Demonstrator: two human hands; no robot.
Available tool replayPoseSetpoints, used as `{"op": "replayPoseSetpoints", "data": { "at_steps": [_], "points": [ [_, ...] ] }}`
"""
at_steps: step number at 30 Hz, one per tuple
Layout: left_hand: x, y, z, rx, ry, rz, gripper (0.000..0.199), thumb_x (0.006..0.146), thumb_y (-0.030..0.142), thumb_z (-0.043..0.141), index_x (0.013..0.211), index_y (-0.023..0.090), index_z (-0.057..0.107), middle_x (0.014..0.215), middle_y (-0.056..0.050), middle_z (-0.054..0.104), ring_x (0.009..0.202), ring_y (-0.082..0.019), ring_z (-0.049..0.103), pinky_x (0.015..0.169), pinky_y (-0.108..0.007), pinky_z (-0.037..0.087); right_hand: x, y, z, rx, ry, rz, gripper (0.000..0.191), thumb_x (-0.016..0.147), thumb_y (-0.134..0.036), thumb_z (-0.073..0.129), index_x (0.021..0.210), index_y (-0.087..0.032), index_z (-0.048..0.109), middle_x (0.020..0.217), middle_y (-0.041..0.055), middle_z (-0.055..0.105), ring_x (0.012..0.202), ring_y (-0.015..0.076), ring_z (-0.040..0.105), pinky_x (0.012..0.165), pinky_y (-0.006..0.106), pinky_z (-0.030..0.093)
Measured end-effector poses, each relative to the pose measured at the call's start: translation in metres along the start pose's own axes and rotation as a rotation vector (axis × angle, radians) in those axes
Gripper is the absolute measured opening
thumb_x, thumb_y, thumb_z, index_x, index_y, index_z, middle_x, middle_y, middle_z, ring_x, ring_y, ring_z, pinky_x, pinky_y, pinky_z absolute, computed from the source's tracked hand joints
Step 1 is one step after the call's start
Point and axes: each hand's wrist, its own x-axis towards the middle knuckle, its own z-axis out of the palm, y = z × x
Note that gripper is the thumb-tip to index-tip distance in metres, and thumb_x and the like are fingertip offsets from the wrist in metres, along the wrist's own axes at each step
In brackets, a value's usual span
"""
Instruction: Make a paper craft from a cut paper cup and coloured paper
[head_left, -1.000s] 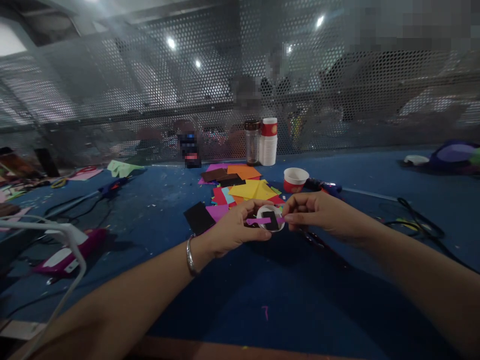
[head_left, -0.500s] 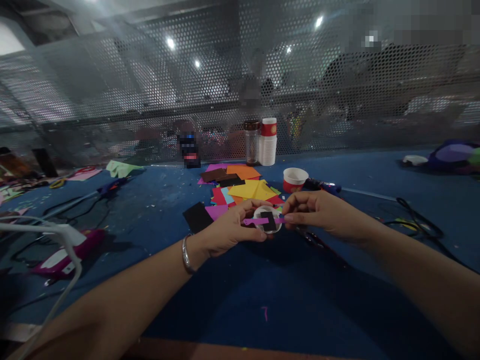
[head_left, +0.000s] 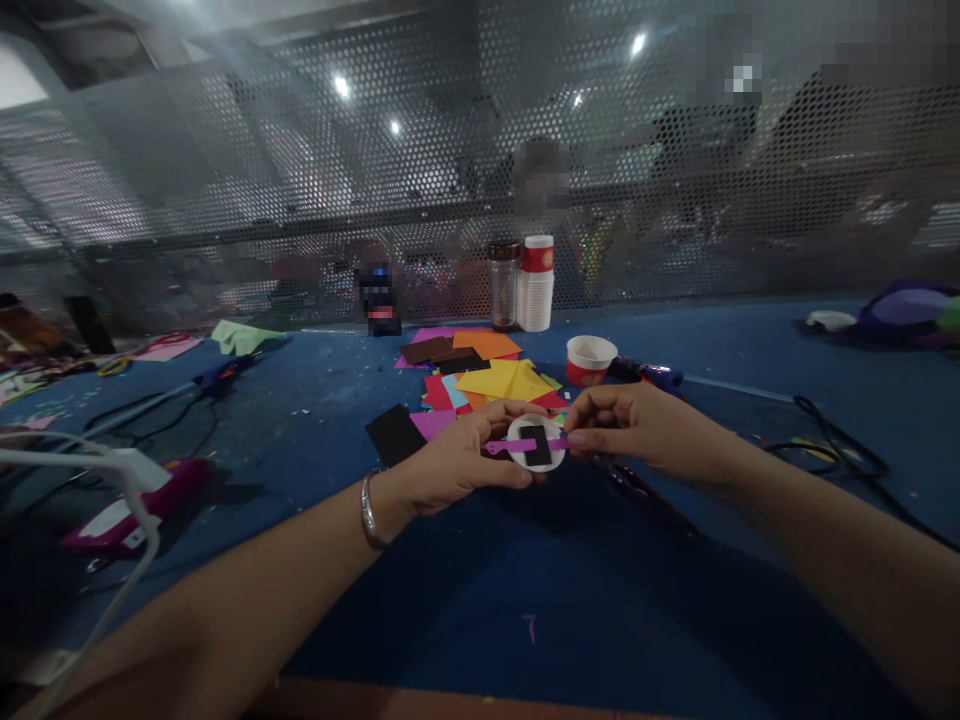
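Observation:
My left hand (head_left: 459,452) is curled round a small white paper cup (head_left: 556,459), whose round end faces up toward me. A black paper piece (head_left: 543,455) lies across that end. Over it runs a narrow purple paper strip (head_left: 517,446), reaching past the cup on both sides. The strip's right end is pinched between the thumb and fingers of my right hand (head_left: 634,425). I cannot tell whether the black piece and the strip are stuck down.
Coloured paper sheets (head_left: 510,380) lie behind my hands. Beyond are a red-and-white paper cup (head_left: 589,372), stacked cups (head_left: 535,295) and a bottle (head_left: 504,288). A magenta device (head_left: 172,495) and cables are at left. Dark cables (head_left: 847,440) lie right. A mesh panel (head_left: 435,190) backs the table.
The cup's end has tilted a little more toward me and sits slightly lower. Both hands keep nearly the same place and grip.

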Motion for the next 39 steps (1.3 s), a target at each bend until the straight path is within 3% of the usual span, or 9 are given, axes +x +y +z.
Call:
{"op": "replayPoseSetpoints", "data": {
  "at_steps": [9,25,33,39],
  "points": [
    [-0.0009,0.0004,-0.0004,-0.046,-0.031,-0.019,0.052,0.067,0.003,0.077,0.113,0.019,0.059,0.095,-0.003,0.069,0.081,-0.016,0.07,0.081,-0.03,0.049,-0.0009,-0.0017,-0.0005,-0.007,-0.015,0.018,0.019,0.076,-0.034,0.074,0.082,-0.019,0.066,0.069,-0.0011,0.069,0.064,0.0122,0.061,0.061,0.026,0.046],
    [0.0001,0.0005,-0.0037,0.03,-0.057,-0.058,0.053,0.064,0.007,0.078,0.111,0.018,0.055,0.096,-0.005,0.068,0.082,-0.017,0.069,0.081,-0.032,0.049,-0.0003,-0.0021,-0.0012,-0.044,0.049,0.008,0.026,0.076,-0.044,0.07,0.08,-0.019,0.062,0.066,-0.0027,0.063,0.058,0.0115,0.056,0.058,0.026,0.043],
    [-0.0018,0.0005,-0.0049,0.496,-0.139,0.025,0.054,0.07,0.022,0.079,0.121,0.024,0.062,0.116,-0.006,0.065,0.106,-0.024,0.061,0.093,-0.041,0.045,0.0017,0.0015,-0.0026,-0.325,0.17,-0.11,0.02,0.082,-0.04,0.06,0.079,-0.021,0.063,0.073,0.0014,0.07,0.068,0.0168,0.062,0.064,0.03,0.044],
    [-0.0051,0.0027,-0.0019,0.957,-0.159,0.106,0.057,0.071,0.043,0.079,0.124,0.026,0.064,0.114,-0.008,0.062,0.11,-0.03,0.054,0.095,-0.046,0.042,0.0019,0.0035,-0.002,-0.449,0.167,-0.124,0.02,0.083,-0.039,0.058,0.08,-0.021,0.065,0.072,0.0014,0.065,0.065,0.017,0.058,0.06,0.03,0.042]
  ]
}}
